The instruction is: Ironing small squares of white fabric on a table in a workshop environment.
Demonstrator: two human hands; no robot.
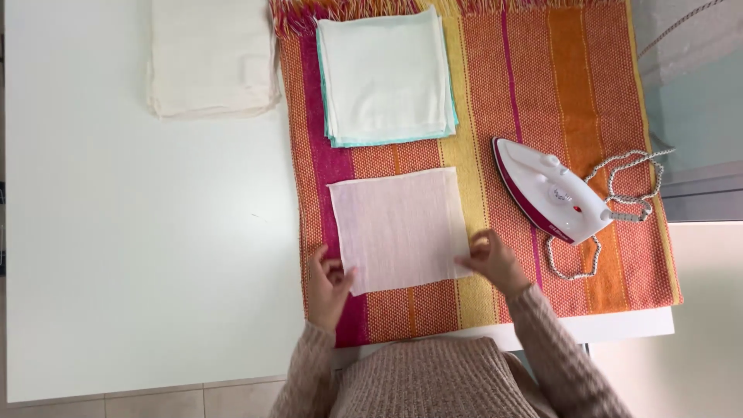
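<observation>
Hands, two: left hand [329, 280], right hand [491, 259] pinching one cloth square [398, 228]; two stacks.

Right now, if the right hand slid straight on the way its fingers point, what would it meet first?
The right hand points left across the thin white cloth it already pinches. Going on over that cloth, it would likely meet the left hand at the opposite corner.

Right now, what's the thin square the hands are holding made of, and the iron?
The thin square looks like sheer, gauzy woven cloth: the striped mat shows faintly through it. Both the left hand and right hand pinch its near corners. The iron seems glossy white and magenta plastic, since it shines.
</observation>
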